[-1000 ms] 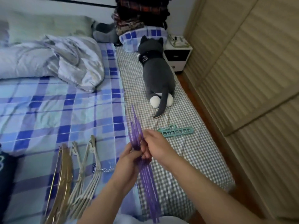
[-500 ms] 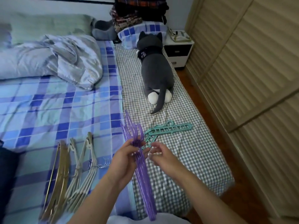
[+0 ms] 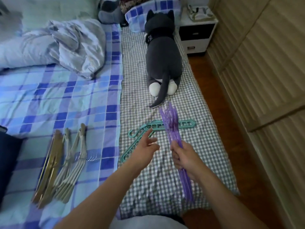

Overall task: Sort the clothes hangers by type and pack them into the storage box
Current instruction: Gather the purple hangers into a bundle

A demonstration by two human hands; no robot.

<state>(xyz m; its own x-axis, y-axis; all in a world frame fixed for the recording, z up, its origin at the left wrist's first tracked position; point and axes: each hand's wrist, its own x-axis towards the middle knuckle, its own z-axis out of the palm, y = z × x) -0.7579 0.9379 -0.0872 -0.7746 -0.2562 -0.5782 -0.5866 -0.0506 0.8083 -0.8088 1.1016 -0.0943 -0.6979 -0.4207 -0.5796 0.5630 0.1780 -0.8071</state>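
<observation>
Left hand (image 3: 145, 146) has let go, fingers spread; right hand (image 3: 183, 156) now alone grips purple hangers (image 3: 171, 128).

Purple hangers (image 3: 171, 128) bunched above teal hangers (image 3: 148, 129); gold hangers (image 3: 49, 166) and grey hangers (image 3: 72, 162) lie left.

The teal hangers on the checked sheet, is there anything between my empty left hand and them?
Nothing visible blocks it. The left hand is open and hovers right over the teal hangers lying flat on the bed. The purple hangers, gripped by the right hand, cross only their far right part.
</observation>
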